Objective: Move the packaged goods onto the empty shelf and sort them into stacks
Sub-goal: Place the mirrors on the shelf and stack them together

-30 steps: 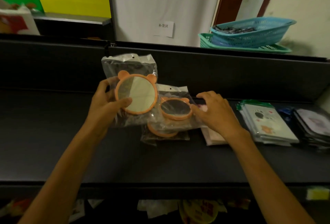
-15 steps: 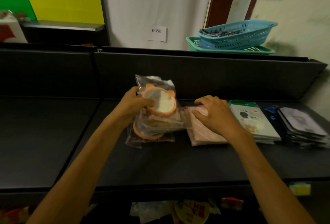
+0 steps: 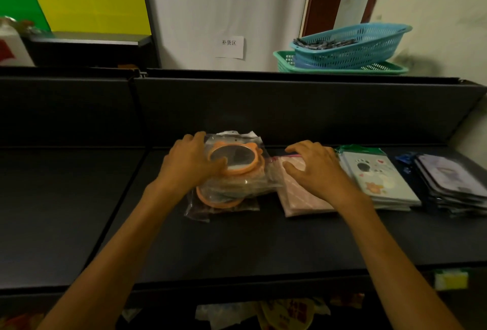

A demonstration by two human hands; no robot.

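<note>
A stack of orange bear-eared mirrors in clear bags [image 3: 233,169] lies on the dark shelf [image 3: 237,245]. My left hand [image 3: 191,162] rests on the left side of the top mirror bag, thumb on the mirror face and fingers over its far edge. My right hand [image 3: 317,169] lies flat with fingers spread on a pink packet stack [image 3: 297,196] just right of the mirrors. Further right sit a stack of pale blue paw-print packets [image 3: 379,179] and a dark stack [image 3: 453,184].
The shelf has a tall dark back panel [image 3: 290,108] and a divider seam on the left [image 3: 123,187]. Blue and green baskets [image 3: 347,45] stand behind the shelf. More packaged goods show on a lower level below the front edge [image 3: 284,311].
My left hand has lowered the bagged mirror onto the mirror stack and now presses on it. My right hand moved from the mirror bags to the pink packets.
</note>
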